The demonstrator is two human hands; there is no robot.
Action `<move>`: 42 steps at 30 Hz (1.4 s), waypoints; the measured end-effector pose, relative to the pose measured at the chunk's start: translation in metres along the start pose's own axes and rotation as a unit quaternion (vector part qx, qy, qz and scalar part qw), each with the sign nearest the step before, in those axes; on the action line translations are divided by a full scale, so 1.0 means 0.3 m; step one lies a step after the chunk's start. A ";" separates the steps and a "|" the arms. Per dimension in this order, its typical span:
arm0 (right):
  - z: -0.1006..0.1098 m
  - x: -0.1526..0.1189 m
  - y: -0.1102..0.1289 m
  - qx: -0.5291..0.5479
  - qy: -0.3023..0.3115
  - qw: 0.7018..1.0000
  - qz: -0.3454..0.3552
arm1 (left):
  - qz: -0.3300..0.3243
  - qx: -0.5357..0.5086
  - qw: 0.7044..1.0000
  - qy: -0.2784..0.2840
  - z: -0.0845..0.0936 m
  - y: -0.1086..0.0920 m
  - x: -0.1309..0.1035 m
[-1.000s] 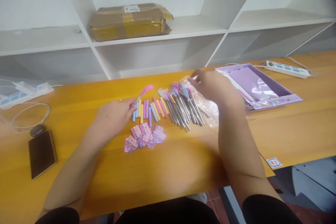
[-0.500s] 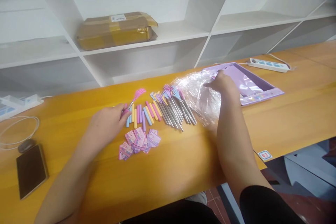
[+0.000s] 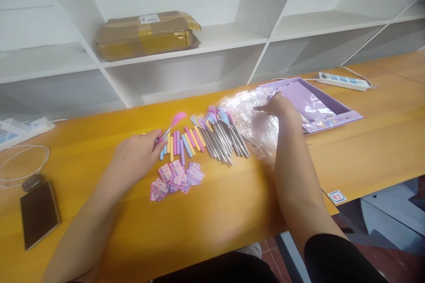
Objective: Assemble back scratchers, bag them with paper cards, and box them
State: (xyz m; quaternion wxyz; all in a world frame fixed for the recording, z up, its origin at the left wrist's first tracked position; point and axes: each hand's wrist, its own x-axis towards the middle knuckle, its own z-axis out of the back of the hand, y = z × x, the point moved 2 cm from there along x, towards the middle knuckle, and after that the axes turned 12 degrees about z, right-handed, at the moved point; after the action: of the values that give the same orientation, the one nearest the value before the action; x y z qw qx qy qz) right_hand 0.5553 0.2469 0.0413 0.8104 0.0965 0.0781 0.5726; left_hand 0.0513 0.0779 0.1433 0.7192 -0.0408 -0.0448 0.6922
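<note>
Pinching a pink-clawed silver metal stick (image 3: 173, 123) in left hand (image 3: 142, 151), at one o'clock; holding right hand (image 3: 282, 110) spread, with crinkly clear plastic (image 3: 244, 108) at nine.

The lone back scratcher (image 3: 178, 118) has a bright pink claw head over a silver shaft. Silver too are the shafts of the piled back scratchers (image 3: 223, 141), their claws in light blue, yellow, lilac and pink. The handle grips (image 3: 182, 152) come in plain pink, yellow, blue and purple. Pink and lilac printing patterns the small cards (image 3: 177, 177). The plastic bag (image 3: 247, 110) is colourless, with white glints; the open box (image 3: 347, 117), lilac. The counter (image 3: 226, 212) is orange-yellow with wood grain, the carton (image 3: 124, 37) brown with yellowish tape, the phone (image 3: 40, 215) black-screened.
</note>
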 end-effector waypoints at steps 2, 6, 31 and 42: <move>-0.011 0.005 0.003 0.003 -0.006 1.000 0.007 | 0.001 0.005 1.000 0.001 -0.001 0.000 0.001; -0.027 0.015 0.020 -0.004 -0.028 0.999 0.028 | 0.001 0.020 1.000 0.017 0.003 -0.011 0.000; 0.304 -0.258 0.183 0.081 -0.002 0.991 0.108 | -0.023 -0.030 0.998 0.042 -0.015 -0.061 0.006; 0.467 -0.599 0.392 0.481 0.110 0.771 0.404 | -0.112 -0.290 0.946 0.093 -0.079 -0.061 0.030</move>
State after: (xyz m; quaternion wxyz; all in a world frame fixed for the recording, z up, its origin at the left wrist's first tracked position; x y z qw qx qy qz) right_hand 0.4216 0.1064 0.2089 0.3384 0.4326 0.3852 0.7416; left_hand 0.0725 0.0864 0.1222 0.7503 -0.3060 -0.1808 0.5574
